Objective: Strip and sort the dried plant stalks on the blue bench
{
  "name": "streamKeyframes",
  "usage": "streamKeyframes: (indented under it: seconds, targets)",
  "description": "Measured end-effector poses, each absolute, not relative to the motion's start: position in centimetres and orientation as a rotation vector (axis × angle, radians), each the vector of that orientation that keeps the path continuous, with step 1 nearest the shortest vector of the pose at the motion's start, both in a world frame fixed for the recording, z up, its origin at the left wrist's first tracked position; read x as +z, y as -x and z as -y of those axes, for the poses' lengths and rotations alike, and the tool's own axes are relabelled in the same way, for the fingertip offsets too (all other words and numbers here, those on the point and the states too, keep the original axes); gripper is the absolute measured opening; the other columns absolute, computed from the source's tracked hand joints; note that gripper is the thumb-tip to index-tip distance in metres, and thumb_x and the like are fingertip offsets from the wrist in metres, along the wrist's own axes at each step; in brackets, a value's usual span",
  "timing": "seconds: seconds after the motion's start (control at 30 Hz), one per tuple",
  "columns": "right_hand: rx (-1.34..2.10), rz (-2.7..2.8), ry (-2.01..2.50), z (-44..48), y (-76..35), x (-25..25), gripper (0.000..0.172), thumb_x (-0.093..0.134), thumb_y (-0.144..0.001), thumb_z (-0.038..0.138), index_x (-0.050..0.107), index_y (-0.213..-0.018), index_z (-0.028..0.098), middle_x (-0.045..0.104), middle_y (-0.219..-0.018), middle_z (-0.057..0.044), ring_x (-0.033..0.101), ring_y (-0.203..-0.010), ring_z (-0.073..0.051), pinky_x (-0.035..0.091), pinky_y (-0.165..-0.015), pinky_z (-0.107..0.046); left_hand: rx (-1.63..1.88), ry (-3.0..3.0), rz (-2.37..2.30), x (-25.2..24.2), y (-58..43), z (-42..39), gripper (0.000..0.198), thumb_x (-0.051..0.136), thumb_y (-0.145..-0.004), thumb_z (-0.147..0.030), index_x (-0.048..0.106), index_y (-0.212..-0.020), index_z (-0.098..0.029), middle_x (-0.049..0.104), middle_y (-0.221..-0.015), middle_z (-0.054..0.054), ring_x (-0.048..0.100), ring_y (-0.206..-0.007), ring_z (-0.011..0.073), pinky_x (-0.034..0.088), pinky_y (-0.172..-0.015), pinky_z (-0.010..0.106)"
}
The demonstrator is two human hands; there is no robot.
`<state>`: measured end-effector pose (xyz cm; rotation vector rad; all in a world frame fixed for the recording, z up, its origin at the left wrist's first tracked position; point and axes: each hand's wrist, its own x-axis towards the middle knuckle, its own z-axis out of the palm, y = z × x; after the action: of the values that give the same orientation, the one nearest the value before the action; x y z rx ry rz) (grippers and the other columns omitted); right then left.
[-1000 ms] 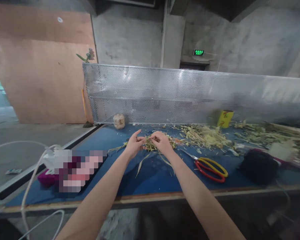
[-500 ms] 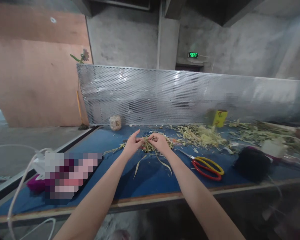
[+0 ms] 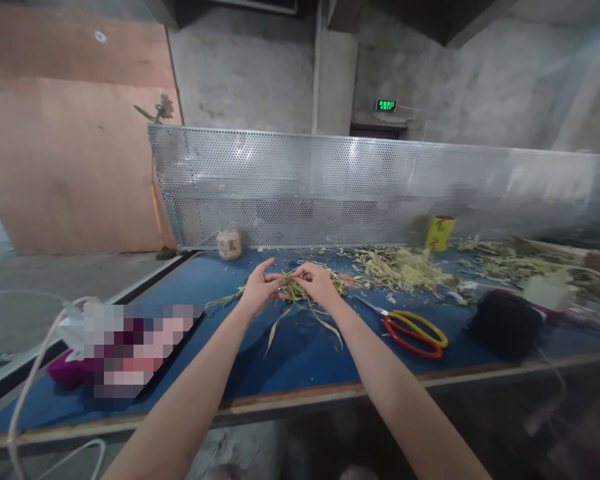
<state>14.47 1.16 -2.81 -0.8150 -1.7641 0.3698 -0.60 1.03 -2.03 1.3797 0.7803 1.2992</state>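
Background, head view: a concrete wall (image 3: 250,87) with a lit green exit sign (image 3: 386,105) rises above a perforated metal screen (image 3: 280,180).
Blue tabletop (image 3: 285,380): it extends from the foot of the screen to a wood-coloured front edge.
Dried strips (image 3: 295,293): a tangled, greenish-tan bunch lies mid-table, long loose ends trailing toward me.
Left hand (image 3: 259,289): thumb raised, fingers reaching the bunch's left side; whether they grip it, I cannot tell.
Right hand (image 3: 318,285): my thumb and forefinger pinch strips at the top of the bunch.
Scissors (image 3: 433,351): right of my right hand, one handle yellow, one red, tips toward the bunch.
Loose pile (image 3: 405,270): pale strips beyond the scissors, near a yellow container (image 3: 440,235).
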Motion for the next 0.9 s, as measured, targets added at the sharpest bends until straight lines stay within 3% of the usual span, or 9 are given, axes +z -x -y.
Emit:
streamKeyframes:
  seconds: [0.2,0.43,0.67,0.9]
  targets:
    - [0.622,1.611,0.875,-0.5,-14.23,-2.55,0.011,0.053,-0.07,0.029,0.051,-0.067,0.018,0.041,-0.041,0.006,0.039,-0.035,-0.008,0.03,-0.037,-0.019,1.669,-1.791,-1.067,-1.98,1.22,-1.12,0.066,0.058,-0.062,-0.015,0.034,-0.123,-0.022,0.06,-0.077,0.002,0.057,-0.071,0.0141,0.045,-0.044,0.017]
    - [0.664,1.618,0.842,-0.47,-14.31,-2.44,0.011,0.054,-0.067,0.028,0.052,-0.064,0.018,0.044,-0.043,0.006,0.039,-0.035,-0.008,0.031,-0.037,-0.02,1.378,-1.414,-0.729,-1.96,0.47,-1.3,0.087,0.059,-0.062,-0.015,0.008,-0.133,-0.018,0.059,-0.102,0.013,0.059,-0.081,0.0179,0.051,-0.059,0.032]
    - [0.614,1.594,0.923,-0.9,-14.25,-2.66,0.011,0.055,-0.065,0.027,0.054,-0.063,0.017,0.056,-0.057,0.0,0.049,-0.047,-0.011,0.036,-0.043,-0.021,1.257,-1.485,-0.645,-1.83,0.48,-0.72,0.091,0.069,-0.053,-0.012,0.021,-0.13,-0.011,0.066,-0.087,0.011,0.062,-0.074,0.0165,0.05,-0.067,0.031]
    - [0.676,1.602,0.932,-0.88,-14.15,-2.63,0.01,0.054,-0.065,0.027,0.053,-0.064,0.017,0.053,-0.052,0.002,0.045,-0.041,-0.009,0.034,-0.04,-0.021,1.306,-1.538,-0.804,-1.72,0.56,-0.96,0.081,0.067,-0.057,-0.013,0.028,-0.128,-0.011,0.068,-0.071,0.005,0.062,-0.06,0.0166,0.052,-0.054,0.031]
